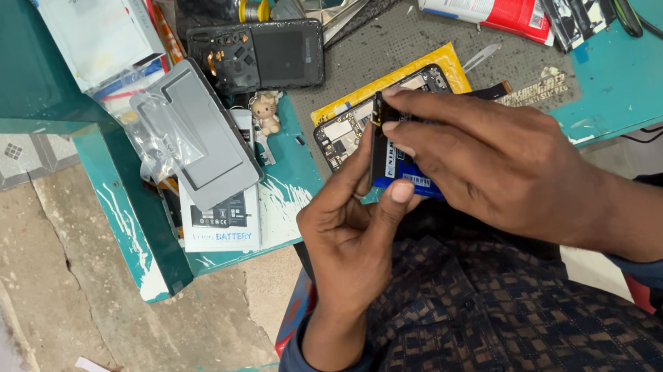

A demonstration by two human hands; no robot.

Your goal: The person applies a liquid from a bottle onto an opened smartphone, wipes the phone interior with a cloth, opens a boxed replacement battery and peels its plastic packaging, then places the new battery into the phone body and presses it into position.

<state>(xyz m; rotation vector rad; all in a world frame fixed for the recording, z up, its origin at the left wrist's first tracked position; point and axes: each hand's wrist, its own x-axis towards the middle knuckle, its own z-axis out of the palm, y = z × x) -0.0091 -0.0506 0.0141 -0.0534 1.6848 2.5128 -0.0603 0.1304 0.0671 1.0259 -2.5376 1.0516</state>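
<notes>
Hands meet over the counter (649, 80): left hand (353, 228) and right hand (494, 153) both clamped on a blue phone battery (397, 167), above an opened phone (349, 130).

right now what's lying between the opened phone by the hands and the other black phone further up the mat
In the head view, a small teddy-bear charm lies between the opened phone and the black phone, on the grey mat edge.

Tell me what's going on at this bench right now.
A person holds a black and blue phone battery in both hands at the edge of a teal workbench. The left hand supports it from below; the right hand pinches its top end. Just behind lies an opened phone on a yellow sheet, with a glue tube further back.
</notes>
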